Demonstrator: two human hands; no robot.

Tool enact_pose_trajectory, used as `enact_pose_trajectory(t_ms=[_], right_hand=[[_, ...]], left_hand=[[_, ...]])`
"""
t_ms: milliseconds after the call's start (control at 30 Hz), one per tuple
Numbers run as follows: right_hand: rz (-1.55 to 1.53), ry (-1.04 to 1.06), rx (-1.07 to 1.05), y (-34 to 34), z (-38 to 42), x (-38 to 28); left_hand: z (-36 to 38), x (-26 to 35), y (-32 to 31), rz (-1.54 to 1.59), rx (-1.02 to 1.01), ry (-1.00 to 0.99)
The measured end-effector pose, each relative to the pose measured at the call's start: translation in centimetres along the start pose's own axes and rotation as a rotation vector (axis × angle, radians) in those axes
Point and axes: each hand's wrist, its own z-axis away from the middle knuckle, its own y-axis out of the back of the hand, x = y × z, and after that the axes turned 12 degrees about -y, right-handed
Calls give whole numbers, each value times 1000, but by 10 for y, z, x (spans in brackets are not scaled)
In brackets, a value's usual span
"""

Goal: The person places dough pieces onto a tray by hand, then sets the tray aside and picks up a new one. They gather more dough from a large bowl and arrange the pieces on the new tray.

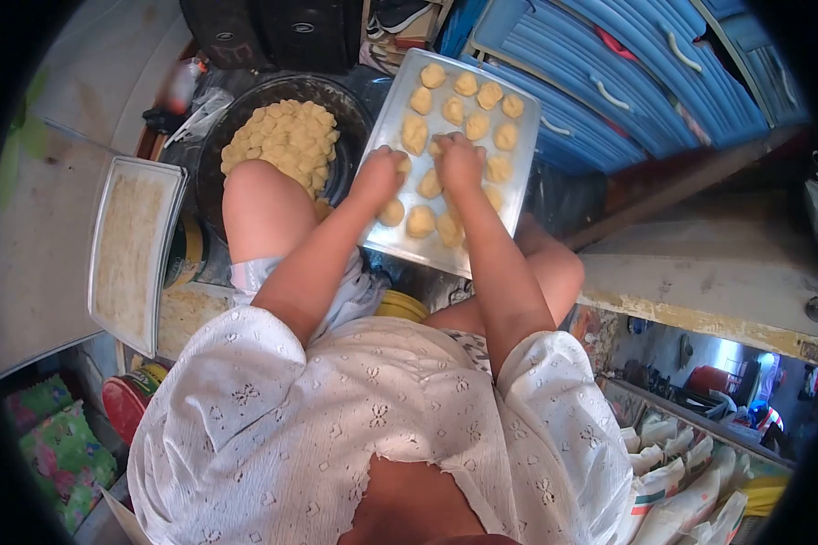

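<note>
A metal tray [395, 95] lies tilted in front of me, with several rows of pale yellow dough balls [420, 222] on it. My left hand [380, 173] is at the tray's left edge, its fingers curled round a dough ball that shows at the fingertips. Over the middle of the tray, my right hand [460, 162] has its fingers bent down onto a dough piece, partly hidden beneath them. To the left of the tray, a round dark pan [211, 136] holds a large heap of dough pieces [286, 141].
An empty baking tray [136, 241] leans at the left. Blue drawers [600, 82] stand at the upper right, near a wooden ledge [700, 272]. My knees flank the tray. White packets [663, 490] fill a crate at the lower right.
</note>
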Motion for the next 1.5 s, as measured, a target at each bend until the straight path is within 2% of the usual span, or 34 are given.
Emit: enact_pose_trajectory(t_ms=[200,267,400,633,733,800,833,900,967,1033,1067,1100,1133,1200,1233,1300,1367,1433,1500], right_hand=[[26,-30,-39,-2,-8,-5],[34,25,148,-1,-5,-18],[92,41,-7,-15,-15,-29],[131,75,-52,-13,-13,-31],[39,97,-12,-2,-5,-24],[-253,-36,-83,11,8,-13],[-249,-38,-90,19,17,-13],[-81,-117,-351,35,36,-12],[7,-105,-337,35,50,-10],[-69,21,-183,28,58,-1],[-72,19,-178,27,59,6],[-93,-4,-113,31,60,14],[-113,-24,-50,32,60,21],[-133,-67,-112,34,61,29],[-151,-113,-170,35,62,31],[-116,-96,-109,29,63,33],[-163,-211,-61,20,59,38],[-204,-195,-7,12,58,41],[-243,-187,45,9,60,43]], left_hand=[[-1,0,-4,-56,0,-39],[-1,5,0,-67,-12,-23],[3,7,0,-69,-8,0],[-1,1,-3,-67,-20,2],[-1,-1,-3,-67,-27,-1],[1,2,1,-129,21,-41],[4,6,3,-190,66,-81],[4,12,7,-222,48,-85],[4,21,13,-259,29,-104],[7,38,29,-99,-194,22],[10,45,37,-64,-290,29],[16,46,36,-67,-289,29],[21,44,32,-57,-287,-55],[28,42,23,-58,-270,-212],[30,40,12,-59,-274,-216],[28,33,-12,-172,-7,-453],[22,29,-21,-193,-41,-435],[17,31,-18,-205,-81,-410],[14,34,-15,-276,-273,-347]])
